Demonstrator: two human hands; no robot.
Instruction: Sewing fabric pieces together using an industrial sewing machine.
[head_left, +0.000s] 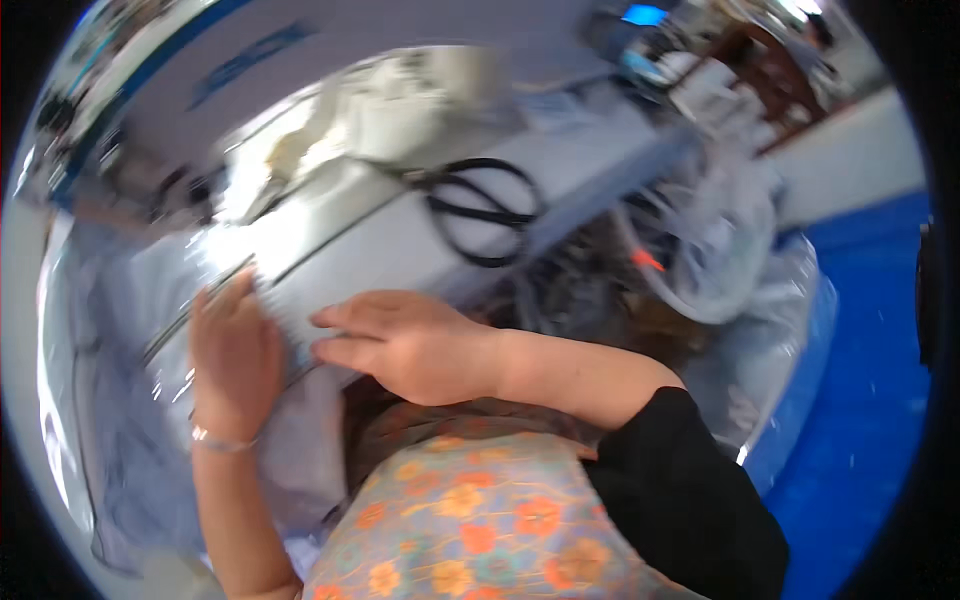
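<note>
My left hand (235, 355), with a thin bracelet at the wrist, lies over clear plastic sheeting (130, 420) on the left of the worktable. Its fingers are stretched forward near a thin dark strip (165, 335) and a glaring light beside a pale sewing machine (385, 105). Reaching in from the right, my right hand (405, 345) has its fingers extended toward the left hand, with a gap between two of them. Motion blurs both sets of fingertips. Black-handled scissors (485, 212) rest on the white tabletop (385, 245) beyond my right hand.
Right of the table stands a large clear plastic bag (790, 330) with dark scraps, below a pale hoop-like rim (700, 312). A brown wooden chair or stool (765, 80) is at the far right. The floor (865, 330) is blue.
</note>
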